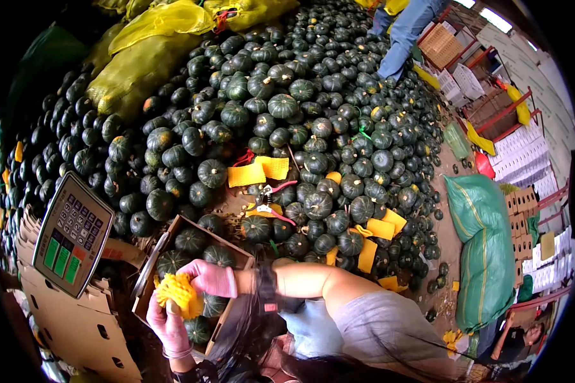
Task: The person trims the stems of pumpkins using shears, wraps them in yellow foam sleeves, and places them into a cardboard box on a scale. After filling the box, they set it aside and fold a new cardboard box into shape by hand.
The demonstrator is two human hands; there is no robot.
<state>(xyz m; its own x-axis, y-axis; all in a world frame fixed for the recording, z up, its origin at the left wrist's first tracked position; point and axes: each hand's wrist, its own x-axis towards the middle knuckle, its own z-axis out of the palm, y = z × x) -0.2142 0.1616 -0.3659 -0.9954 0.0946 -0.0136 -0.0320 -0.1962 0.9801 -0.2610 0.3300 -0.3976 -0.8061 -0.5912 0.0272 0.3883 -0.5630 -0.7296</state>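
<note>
Both my hands wear pink gloves and meet over a cardboard box (239, 255) of dark green pumpkins. Between them is a bunched yellow foam net sleeve (177, 295). My right hand (212, 278) reaches in from the right, its fingers closed on the top of the sleeve. From below, my left hand (169, 324) grips its near side, thumb pressed against the foam. Whether a pumpkin is inside the sleeve, I cannot tell. Under and around my hands sit several pumpkins in the box, including a ribbed one (190, 240) at its far end.
A digital scale display (73, 233) stands left of the box, beside flattened cardboard (70, 306). Loose pumpkins (282, 106) cover the floor ahead. Red-handled pruning shears (266, 205) and flat foam sleeves (246, 175) lie among them. Green sacks (485, 255) and another person (521, 338) are at right.
</note>
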